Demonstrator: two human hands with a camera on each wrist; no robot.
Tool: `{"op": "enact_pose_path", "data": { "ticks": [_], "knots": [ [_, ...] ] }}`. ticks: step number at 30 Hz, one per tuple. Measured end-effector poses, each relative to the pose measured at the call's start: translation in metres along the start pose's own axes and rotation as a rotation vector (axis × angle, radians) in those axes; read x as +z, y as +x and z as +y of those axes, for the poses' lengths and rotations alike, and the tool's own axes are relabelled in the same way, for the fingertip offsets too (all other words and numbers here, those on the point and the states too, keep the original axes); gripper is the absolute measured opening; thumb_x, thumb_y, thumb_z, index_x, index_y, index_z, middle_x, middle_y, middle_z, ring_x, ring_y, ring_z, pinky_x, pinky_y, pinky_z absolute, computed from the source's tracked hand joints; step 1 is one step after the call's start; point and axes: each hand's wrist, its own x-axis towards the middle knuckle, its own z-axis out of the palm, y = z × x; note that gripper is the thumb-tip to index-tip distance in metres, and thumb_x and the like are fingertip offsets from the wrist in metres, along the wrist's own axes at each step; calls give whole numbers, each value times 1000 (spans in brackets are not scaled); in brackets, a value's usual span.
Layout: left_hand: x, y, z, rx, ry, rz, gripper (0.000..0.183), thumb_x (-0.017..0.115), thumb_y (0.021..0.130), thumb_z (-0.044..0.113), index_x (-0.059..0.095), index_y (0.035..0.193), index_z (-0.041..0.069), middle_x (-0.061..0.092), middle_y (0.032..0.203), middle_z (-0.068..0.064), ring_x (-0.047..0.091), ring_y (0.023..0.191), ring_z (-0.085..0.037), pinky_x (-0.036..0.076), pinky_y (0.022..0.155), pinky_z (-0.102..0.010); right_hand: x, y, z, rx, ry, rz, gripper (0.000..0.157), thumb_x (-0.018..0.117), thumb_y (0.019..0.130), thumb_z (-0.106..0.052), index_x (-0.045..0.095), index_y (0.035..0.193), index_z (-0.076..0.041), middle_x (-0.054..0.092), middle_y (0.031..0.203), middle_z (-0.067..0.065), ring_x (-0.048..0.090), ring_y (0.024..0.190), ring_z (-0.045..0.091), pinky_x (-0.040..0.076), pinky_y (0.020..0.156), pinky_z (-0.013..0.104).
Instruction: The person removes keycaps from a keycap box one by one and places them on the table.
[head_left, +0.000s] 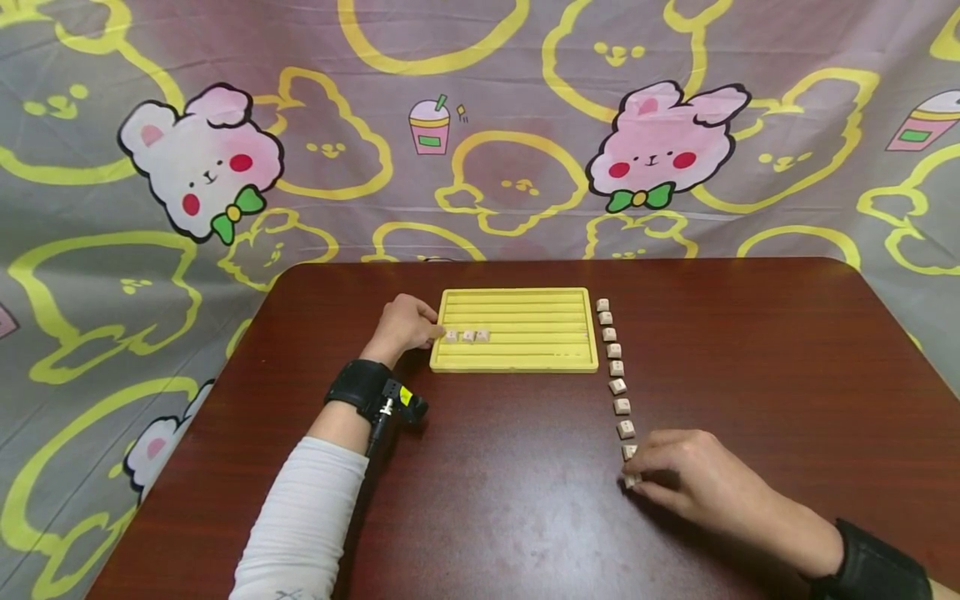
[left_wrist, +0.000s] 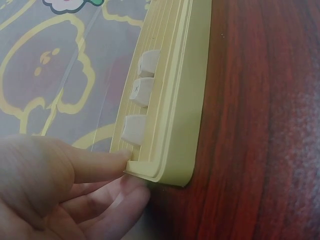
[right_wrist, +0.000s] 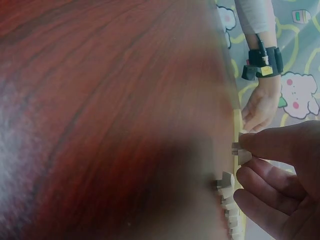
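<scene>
A yellow ridged tray (head_left: 517,367) lies on the table, its left end pinched by my left hand (head_left: 405,323). In the left wrist view the thumb rests on the rim, with the other fingers at the side and underneath. Three pale keycaps (left_wrist: 143,92) sit in one groove near that hand, the nearest slightly apart from the other two. At the near end of a row of keycaps, my right hand (head_left: 701,475) pinches one pale keycap (right_wrist: 243,150) between thumb and finger. Another keycap (head_left: 629,452) is partly covered by the right fingers.
Several keycaps (head_left: 615,351) form a line running from the tray's far right corner towards the right hand. The brown tabletop (head_left: 480,467) shines in front. A patterned cloth (head_left: 510,183) hangs behind the table and along its left side.
</scene>
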Motion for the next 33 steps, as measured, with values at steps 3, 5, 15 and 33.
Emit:
{"op": "enact_pose_path", "data": {
  "ticks": [3,5,15,33],
  "knots": [
    [0,0,0,1,1,2,36,74,88,13,67,119,-2,68,113,-21,71,72,-14,59,63,-22,1,-1,0,7,-3,-2,24,85,71,-9,76,88,-22,69,86,-15,63,76,-2,50,69,10],
    [0,0,0,5,3,3,35,74,87,13,68,119,-2,69,112,-20,71,71,-13,59,63,-22,2,-2,0,9,-8,0,24,85,71,-9,75,88,-23,69,86,-15,63,76,-2,50,69,10],
    [0,-2,0,18,2,9,36,74,87,13,68,119,-2,70,110,-20,69,69,-11,58,61,-21,4,-3,2,33,-27,-18,24,86,71,-11,75,87,-25,69,85,-17,62,75,-3,49,67,12],
    [0,-3,-1,19,-15,8,37,74,88,13,67,121,-2,68,114,-20,72,77,-18,60,66,-24,8,-4,2,90,-31,-40,23,85,71,-12,74,85,-27,67,82,-19,60,75,-4,49,65,15]
  ]
}}
